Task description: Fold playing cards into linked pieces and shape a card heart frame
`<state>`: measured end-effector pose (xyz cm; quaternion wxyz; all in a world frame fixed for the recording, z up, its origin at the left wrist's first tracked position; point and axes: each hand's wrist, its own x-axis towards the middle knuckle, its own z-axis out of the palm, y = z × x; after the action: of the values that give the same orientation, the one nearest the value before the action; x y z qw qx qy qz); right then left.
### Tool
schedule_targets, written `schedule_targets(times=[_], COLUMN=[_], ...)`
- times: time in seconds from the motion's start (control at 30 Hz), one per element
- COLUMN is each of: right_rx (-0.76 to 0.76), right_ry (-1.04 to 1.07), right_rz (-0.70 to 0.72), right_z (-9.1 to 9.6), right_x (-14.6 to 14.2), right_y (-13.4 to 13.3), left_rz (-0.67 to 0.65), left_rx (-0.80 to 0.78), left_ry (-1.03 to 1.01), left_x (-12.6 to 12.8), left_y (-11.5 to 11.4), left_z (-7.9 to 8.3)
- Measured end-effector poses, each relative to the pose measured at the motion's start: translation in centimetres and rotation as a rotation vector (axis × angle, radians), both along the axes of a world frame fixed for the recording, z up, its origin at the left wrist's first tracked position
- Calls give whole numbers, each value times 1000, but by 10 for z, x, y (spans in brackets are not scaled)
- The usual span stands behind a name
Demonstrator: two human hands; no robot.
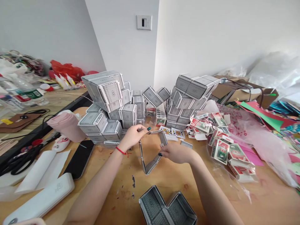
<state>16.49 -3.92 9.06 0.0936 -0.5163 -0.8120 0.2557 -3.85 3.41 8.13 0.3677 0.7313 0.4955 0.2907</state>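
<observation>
Between my two hands stands a thin open frame of joined playing cards [152, 163], bent into angled sides above the wooden table. My left hand [134, 135] pinches its upper left part between thumb and fingers. At the right side, my right hand [177, 153] grips the frame's edge, fingers curled. Nearer to me sits a heart-shaped open box of grey-backed cards [153, 203]. Beyond my hands, loose face cards [172, 132] lie flat. Stacks of card-built boxes rise at the left [112, 93] and the right [187, 103].
Empty-looking red and green card packs [221, 150] pile up at the right, beside plastic wrap [264, 150]. On the left are a pink cup [67, 125], a black phone [79, 158], scissors [28, 159] and a long white device [41, 200]. A wall stands behind.
</observation>
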Motion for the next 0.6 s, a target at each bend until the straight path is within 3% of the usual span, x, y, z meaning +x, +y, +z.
schedule_targets(times=[0.1,0.23,0.33,0.47,0.6], right_rx=[-37,4,38,23,62], right_ry=[-115,-214,-255,-250,-196], right_rz=[-21,-243,-375,-482,-411], right_z=[-2,-10,-19,-30,-42], right_x=[5,8,6,2,0], right_y=[8,19,25,29,36], left_rz=[-106,-270,-320,-166,0], left_rx=[1,-40,-57,49,219], left_ry=[125,458,661,604,435], left_x=[-4,-8,-7,1,12], left_y=[-3,-13,-20,-22,-12], left_z=[5,12,10,-2,-23])
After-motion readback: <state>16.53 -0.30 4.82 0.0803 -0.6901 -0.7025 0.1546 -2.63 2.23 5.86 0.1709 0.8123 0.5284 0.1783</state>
